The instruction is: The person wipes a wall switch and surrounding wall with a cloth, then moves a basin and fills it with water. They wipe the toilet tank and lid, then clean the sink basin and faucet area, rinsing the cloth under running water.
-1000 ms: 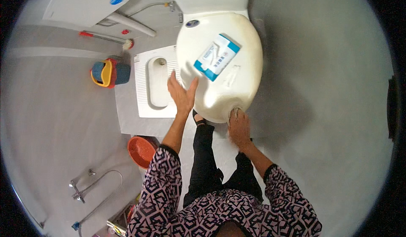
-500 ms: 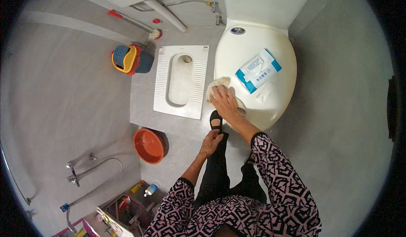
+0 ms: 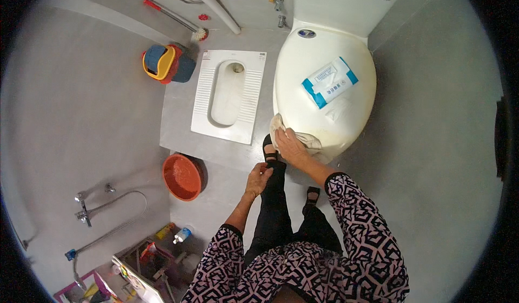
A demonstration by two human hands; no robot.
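Head view. The right hand (image 3: 292, 147) has its fingers bunched on a beige cloth (image 3: 310, 140) at the near-left edge of the closed toilet lid (image 3: 352, 108). The left hand (image 3: 258, 180) is at the left trouser leg (image 3: 273, 200); whether its fingers pinch fabric cannot be told. A loose grip could let the cloth slip over the rounded edge; a wide sweep could knock the tissue packet (image 3: 330, 82) lying mid-lid. The lid is glossy off-white; a squat toilet (image 3: 230, 95) lies left, an orange basin (image 3: 183, 177) nearer, grey wall (image 3: 432, 141) right.
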